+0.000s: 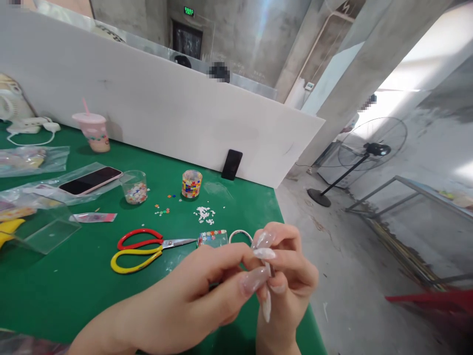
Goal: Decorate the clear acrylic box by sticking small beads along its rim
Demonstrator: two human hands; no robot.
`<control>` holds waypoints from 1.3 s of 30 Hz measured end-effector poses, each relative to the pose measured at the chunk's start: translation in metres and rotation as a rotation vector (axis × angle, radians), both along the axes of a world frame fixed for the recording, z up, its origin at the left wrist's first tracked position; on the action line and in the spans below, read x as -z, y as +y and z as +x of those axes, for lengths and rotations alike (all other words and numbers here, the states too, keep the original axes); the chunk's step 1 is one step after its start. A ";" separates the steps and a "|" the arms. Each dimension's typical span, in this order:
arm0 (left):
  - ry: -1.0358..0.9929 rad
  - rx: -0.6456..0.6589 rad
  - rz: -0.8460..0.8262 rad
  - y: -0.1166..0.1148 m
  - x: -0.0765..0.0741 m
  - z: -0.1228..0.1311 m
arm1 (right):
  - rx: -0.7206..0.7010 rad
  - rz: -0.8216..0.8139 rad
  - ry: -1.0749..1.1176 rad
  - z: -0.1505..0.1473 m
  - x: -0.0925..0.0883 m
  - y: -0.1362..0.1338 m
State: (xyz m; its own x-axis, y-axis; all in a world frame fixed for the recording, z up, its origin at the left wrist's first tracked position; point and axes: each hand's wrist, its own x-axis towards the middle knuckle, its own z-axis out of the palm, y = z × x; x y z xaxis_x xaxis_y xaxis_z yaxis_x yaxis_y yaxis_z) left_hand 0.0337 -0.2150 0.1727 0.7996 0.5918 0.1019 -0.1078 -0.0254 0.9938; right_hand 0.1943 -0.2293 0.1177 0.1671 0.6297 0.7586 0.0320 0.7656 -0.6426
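Observation:
My left hand [207, 291] reaches in from the lower left, its thumb and fingers pinched together against the fingertips of my right hand [291, 266]. Whatever lies between the fingertips is small and mostly hidden. Just behind my left hand sits a clear piece edged with coloured bits [213, 238], beside a pale ring [241, 235] partly covered by my fingers. Scissors [142, 251] with one red and one yellow handle lie to the left, blades slightly apart. White flakes [204, 215] are scattered farther back, near a small cup covered in coloured pieces [191, 184].
On the green table [92, 291] stand a clear cup of small pieces [135, 188] and a pink tumbler [94, 132]. A phone [90, 181] lies on plastic; another [232, 164] leans on the white partition [166, 118]. A clear stand [50, 227] is at left.

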 end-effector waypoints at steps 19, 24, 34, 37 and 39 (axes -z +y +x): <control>-0.030 0.003 -0.157 0.002 0.002 0.007 | -0.339 -0.122 0.215 -0.008 -0.004 0.010; -0.063 0.022 -0.206 0.001 0.005 0.008 | -0.339 -0.129 0.209 -0.009 -0.006 0.010; -0.091 0.041 -0.270 0.003 0.005 0.008 | -0.337 -0.145 0.216 -0.011 -0.007 0.009; -0.088 0.029 -0.274 0.003 0.005 0.008 | -0.318 -0.150 0.208 -0.012 -0.008 0.009; -0.084 0.020 -0.257 0.003 0.005 0.008 | -0.308 -0.150 0.206 -0.013 -0.009 0.010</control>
State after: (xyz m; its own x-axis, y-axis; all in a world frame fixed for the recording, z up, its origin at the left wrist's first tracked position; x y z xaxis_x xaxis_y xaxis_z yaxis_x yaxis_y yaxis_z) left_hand 0.0416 -0.2117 0.1676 0.8066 0.5908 0.0166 -0.1881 0.2300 0.9549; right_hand 0.1815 -0.2196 0.1272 0.0923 0.7751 0.6251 -0.3252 0.6168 -0.7168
